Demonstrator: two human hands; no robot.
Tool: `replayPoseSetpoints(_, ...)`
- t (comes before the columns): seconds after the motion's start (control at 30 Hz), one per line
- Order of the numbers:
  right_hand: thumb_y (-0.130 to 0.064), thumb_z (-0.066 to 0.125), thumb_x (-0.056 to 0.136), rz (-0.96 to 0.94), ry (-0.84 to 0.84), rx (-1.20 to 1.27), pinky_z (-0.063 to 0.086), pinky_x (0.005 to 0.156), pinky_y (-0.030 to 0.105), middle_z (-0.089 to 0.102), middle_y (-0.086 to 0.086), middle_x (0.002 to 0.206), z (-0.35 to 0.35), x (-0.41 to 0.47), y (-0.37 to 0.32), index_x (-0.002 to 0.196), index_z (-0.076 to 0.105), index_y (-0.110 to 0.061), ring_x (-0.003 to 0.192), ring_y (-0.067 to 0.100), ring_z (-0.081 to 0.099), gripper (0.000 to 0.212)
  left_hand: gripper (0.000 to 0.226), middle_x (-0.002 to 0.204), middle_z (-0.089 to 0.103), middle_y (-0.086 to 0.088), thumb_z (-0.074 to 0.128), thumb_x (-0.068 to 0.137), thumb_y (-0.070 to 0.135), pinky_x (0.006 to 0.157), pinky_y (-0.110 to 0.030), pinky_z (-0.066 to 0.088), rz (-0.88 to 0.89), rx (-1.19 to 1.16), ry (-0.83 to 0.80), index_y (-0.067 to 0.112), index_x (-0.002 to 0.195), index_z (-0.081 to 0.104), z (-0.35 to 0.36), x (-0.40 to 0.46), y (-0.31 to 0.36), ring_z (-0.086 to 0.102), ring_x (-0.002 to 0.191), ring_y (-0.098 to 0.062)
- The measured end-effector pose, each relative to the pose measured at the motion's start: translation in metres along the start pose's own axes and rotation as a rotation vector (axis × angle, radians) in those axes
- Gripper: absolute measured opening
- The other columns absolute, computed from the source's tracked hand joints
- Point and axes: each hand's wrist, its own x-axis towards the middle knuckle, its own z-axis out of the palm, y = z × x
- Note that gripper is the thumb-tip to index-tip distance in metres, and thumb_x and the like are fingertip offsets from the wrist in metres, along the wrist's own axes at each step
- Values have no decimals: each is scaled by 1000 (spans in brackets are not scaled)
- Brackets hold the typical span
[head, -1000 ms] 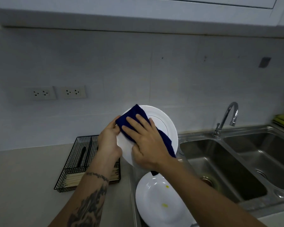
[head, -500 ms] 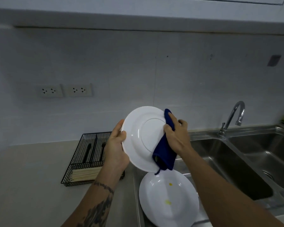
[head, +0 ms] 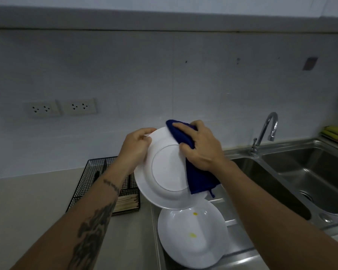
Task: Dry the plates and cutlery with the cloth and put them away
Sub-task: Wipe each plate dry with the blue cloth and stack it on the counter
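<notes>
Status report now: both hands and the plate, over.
Left hand grips plate rim. Right hand presses blue cloth on it. Nothing in the way.

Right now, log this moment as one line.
step: drying | left hand: holds plate by rim | right hand: presses cloth on plate | second plate: below, yellow specks

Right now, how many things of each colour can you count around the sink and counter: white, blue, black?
White: 2, the held plate and the plate lying below it.
Blue: 1, the cloth pressed on the held plate.
Black: 1, the wire cutlery basket on the counter.
Total: 4.
</notes>
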Motion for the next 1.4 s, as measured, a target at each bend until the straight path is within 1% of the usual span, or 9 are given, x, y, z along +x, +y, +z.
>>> replayPoseSetpoints(0.1,-44,40,86,-75,13,-68,42,86,33,37,-6,132,3,-1,-4,144,34,-46,108,18,40,59,41,106,68,8,46,94,3,69,-22,48,-24,-97,32,32,104,73,6,-2,2,63,95,-10)
replayPoseSetpoints(0.17,-41,40,88,-89,42,-55,39,99,36,36,-4,143,8,-3,0,145,36,-43,119,22,38,57,42,105,69,10,44,94,0,67,-19,48,-82,-205,70,28,105,73,8,-7,1,63,93,-6)
replayPoseSetpoints(0.37,-39,35,92,212,97,266,14,118,34,19,-4,161,31,-40,8,151,31,-36,146,17,17,59,50,90,68,10,38,93,-5,55,-23,47,-307,-438,287,29,105,72,4,-19,-13,62,76,-12)
replayPoseSetpoints(0.5,-42,30,90,210,39,63,15,120,41,20,1,161,34,-31,2,152,29,-33,147,25,17,62,46,87,68,2,39,91,-4,44,-22,48,-373,-456,239,25,102,73,18,-28,-15,62,72,-18)
replayPoseSetpoints(0.67,-42,29,89,7,-22,-126,16,118,46,23,2,160,35,-24,-13,151,27,-35,144,27,21,63,49,87,71,0,38,88,-5,56,-27,54,-348,-430,185,28,90,74,24,-29,-10,64,75,-20)
replayPoseSetpoints(0.87,-47,29,90,330,11,224,25,116,53,14,-6,161,54,-41,15,150,18,-45,144,26,22,61,50,108,69,9,38,92,-3,66,-23,50,-219,-378,233,25,118,70,4,-24,-32,64,88,-9)
replayPoseSetpoints(1.13,-46,28,90,285,37,204,31,107,44,22,-5,155,39,-15,-3,151,23,-40,129,28,30,61,50,130,62,10,40,95,2,104,-34,47,-103,-319,225,33,125,65,0,-19,-42,60,117,-15)
replayPoseSetpoints(1.27,-46,31,94,369,-7,291,40,105,48,25,-9,147,54,-26,2,148,16,-49,123,26,38,56,46,126,60,11,41,97,3,104,-34,46,-59,-263,221,31,123,67,-5,-21,-41,57,116,-15)
replayPoseSetpoints(1.4,-42,30,97,420,-58,308,36,105,46,28,-4,146,49,-12,0,149,19,-47,123,27,37,53,46,127,57,12,40,98,3,100,-27,44,-51,-221,179,29,126,66,2,-28,-46,54,115,-11)
